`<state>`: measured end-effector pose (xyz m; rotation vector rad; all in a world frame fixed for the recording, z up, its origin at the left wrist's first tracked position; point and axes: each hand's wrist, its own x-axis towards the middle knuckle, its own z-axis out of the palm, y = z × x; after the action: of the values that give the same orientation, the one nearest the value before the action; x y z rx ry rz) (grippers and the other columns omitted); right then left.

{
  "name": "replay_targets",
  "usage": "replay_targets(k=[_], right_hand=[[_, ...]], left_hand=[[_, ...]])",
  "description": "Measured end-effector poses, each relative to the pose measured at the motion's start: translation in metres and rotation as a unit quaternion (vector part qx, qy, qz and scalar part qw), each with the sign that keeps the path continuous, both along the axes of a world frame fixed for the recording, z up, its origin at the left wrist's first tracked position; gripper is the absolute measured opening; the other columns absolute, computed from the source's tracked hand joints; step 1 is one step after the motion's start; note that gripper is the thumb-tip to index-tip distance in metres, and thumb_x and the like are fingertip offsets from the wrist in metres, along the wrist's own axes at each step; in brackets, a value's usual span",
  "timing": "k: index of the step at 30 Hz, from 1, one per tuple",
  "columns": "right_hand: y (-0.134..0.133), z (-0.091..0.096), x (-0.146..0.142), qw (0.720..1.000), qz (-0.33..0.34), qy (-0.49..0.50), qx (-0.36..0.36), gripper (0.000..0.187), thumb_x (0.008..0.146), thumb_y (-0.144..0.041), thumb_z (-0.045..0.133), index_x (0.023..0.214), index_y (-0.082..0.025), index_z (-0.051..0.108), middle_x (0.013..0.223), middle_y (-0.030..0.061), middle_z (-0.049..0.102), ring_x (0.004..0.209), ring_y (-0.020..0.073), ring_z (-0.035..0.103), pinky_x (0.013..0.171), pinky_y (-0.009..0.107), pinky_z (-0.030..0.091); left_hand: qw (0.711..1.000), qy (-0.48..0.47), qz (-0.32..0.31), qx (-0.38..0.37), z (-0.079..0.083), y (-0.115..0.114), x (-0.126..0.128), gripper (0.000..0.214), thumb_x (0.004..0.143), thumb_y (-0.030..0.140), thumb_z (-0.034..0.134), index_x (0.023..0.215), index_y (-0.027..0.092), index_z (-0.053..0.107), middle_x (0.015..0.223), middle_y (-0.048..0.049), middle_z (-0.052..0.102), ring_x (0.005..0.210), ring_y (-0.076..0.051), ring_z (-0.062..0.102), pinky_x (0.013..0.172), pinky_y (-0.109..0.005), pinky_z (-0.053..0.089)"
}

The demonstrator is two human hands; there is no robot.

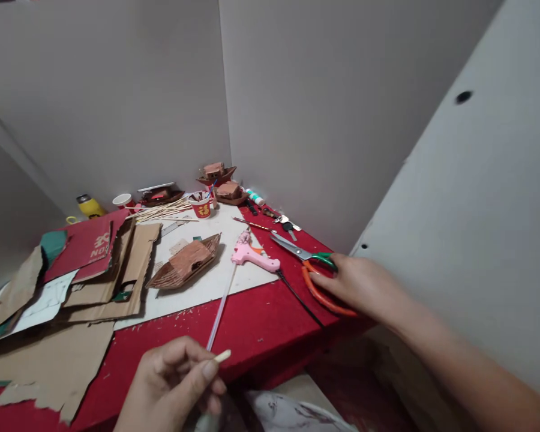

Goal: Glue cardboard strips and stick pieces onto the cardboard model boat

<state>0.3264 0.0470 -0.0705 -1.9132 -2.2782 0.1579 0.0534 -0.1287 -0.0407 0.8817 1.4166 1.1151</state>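
My left hand [175,381] is closed near the table's front edge, pinching a short pale wooden stick [222,356] between thumb and fingers. My right hand [357,285] rests at the right edge of the red table [261,324], its fingers on the orange and green handles of a pair of scissors [308,261] that lies flat. A pink glue gun [254,256] lies just left of the scissors, with a clear glue stick [220,312] running from it toward my left hand. A brown cardboard boat model [186,264] sits on a white board [216,279].
Torn cardboard sheets [112,276] and red paper [87,243] cover the table's left side. At the back stand a red cup of sticks [201,206], a white cup [122,200], a yellow bottle [89,206], more boat models [216,174] and keys [288,223]. Grey walls close the corner.
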Motion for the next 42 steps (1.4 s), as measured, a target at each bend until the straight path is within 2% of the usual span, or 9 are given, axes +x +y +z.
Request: replay_targets(k=[3, 9, 12, 15, 19, 22, 27, 33, 42], right_hand=[[0.007, -0.001, -0.002, 1.0, 0.016, -0.006, 0.004, 0.035, 0.089, -0.048, 0.045, 0.083, -0.017, 0.06, 0.083, 0.0205, 0.07, 0.072, 0.0356, 0.067, 0.055, 0.036, 0.041], [0.005, 0.009, -0.007, 0.993, 0.055, 0.057, 0.089, 0.035, 0.093, -0.038, 0.044, 0.114, -0.012, 0.054, 0.105, 0.0251, 0.067, 0.089, 0.0397, 0.066, 0.067, 0.043, 0.049], [-0.016, 0.018, -0.026, 0.961, 0.145, 0.176, 0.156, 0.03, 0.093, -0.036, 0.05, 0.112, -0.015, 0.057, 0.107, 0.0194, 0.066, 0.093, 0.0327, 0.065, 0.078, 0.041, 0.049], [-0.04, 0.023, -0.058, 0.901, 0.325, 0.279, 0.074, 0.026, 0.092, -0.031, 0.055, 0.115, -0.019, 0.059, 0.105, 0.0109, 0.068, 0.093, 0.0224, 0.065, 0.08, 0.031, 0.05], [-0.051, 0.023, -0.095, 0.841, 0.419, 0.331, -0.089, 0.016, 0.094, -0.023, 0.053, 0.09, -0.016, 0.067, 0.082, 0.0052, 0.07, 0.073, 0.0144, 0.065, 0.07, 0.023, 0.049], [-0.047, 0.022, -0.106, 0.817, 0.424, 0.366, -0.139, 0.023, 0.095, -0.024, 0.049, 0.086, -0.015, 0.068, 0.077, 0.0047, 0.07, 0.068, 0.0126, 0.063, 0.064, 0.021, 0.048], [-0.037, 0.035, -0.112, 0.81, 0.427, 0.371, -0.154, 0.024, 0.096, -0.02, 0.047, 0.087, -0.015, 0.069, 0.079, 0.0047, 0.071, 0.072, 0.0119, 0.064, 0.07, 0.021, 0.049], [-0.025, 0.05, -0.124, 0.798, 0.4, 0.4, -0.208, 0.023, 0.095, -0.025, 0.05, 0.084, -0.015, 0.069, 0.069, 0.0016, 0.069, 0.061, 0.0107, 0.062, 0.061, 0.02, 0.049], [-0.005, 0.031, -0.147, 0.739, 0.356, 0.494, -0.288, 0.025, 0.093, -0.034, 0.056, 0.083, -0.014, 0.069, 0.067, 0.0026, 0.069, 0.057, 0.0099, 0.061, 0.057, 0.018, 0.048]], left_hand=[[0.997, -0.049, -0.051, -0.01, 0.0, 0.016, -0.007, 0.032, 0.072, 0.041, 0.078, 0.067, 0.012, 0.066, 0.06, -0.0059, 0.072, 0.046, -0.01, 0.063, 0.047, -0.017, 0.05], [0.988, -0.11, -0.102, -0.031, -0.002, 0.04, -0.02, 0.031, 0.076, 0.04, 0.076, 0.075, 0.01, 0.066, 0.07, -0.0081, 0.075, 0.046, -0.011, 0.066, 0.045, -0.018, 0.051], [0.988, -0.108, -0.104, -0.037, 0.0, 0.05, -0.018, 0.033, 0.073, 0.04, 0.078, 0.076, 0.01, 0.066, 0.069, -0.0079, 0.075, 0.046, -0.01, 0.065, 0.046, -0.018, 0.051], [0.99, -0.089, -0.105, -0.037, 0.005, 0.058, -0.014, 0.035, 0.07, 0.042, 0.08, 0.073, 0.011, 0.065, 0.065, -0.0062, 0.073, 0.044, -0.008, 0.062, 0.045, -0.017, 0.049], [0.991, -0.061, -0.119, -0.025, 0.009, 0.064, -0.013, 0.033, 0.072, 0.042, 0.077, 0.071, 0.011, 0.065, 0.065, -0.0049, 0.072, 0.046, -0.008, 0.06, 0.047, -0.017, 0.047], [0.991, -0.045, -0.123, -0.004, 0.01, 0.065, -0.017, 0.03, 0.076, 0.04, 0.074, 0.072, 0.012, 0.066, 0.065, -0.0034, 0.069, 0.049, -0.008, 0.06, 0.05, -0.018, 0.048], [0.992, -0.016, -0.123, 0.038, 0.011, 0.064, -0.026, 0.027, 0.081, 0.038, 0.07, 0.075, 0.012, 0.067, 0.065, -0.0027, 0.068, 0.052, -0.008, 0.059, 0.053, -0.019, 0.048], [0.992, -0.068, -0.092, 0.061, 0.016, 0.068, -0.034, 0.025, 0.079, 0.037, 0.072, 0.08, 0.013, 0.071, 0.065, -0.0038, 0.07, 0.05, -0.009, 0.061, 0.051, -0.018, 0.05], [0.991, -0.091, -0.075, 0.055, 0.015, 0.083, -0.047, 0.028, 0.08, 0.041, 0.072, 0.082, 0.013, 0.073, 0.07, -0.0067, 0.073, 0.051, -0.009, 0.061, 0.051, -0.018, 0.051]])
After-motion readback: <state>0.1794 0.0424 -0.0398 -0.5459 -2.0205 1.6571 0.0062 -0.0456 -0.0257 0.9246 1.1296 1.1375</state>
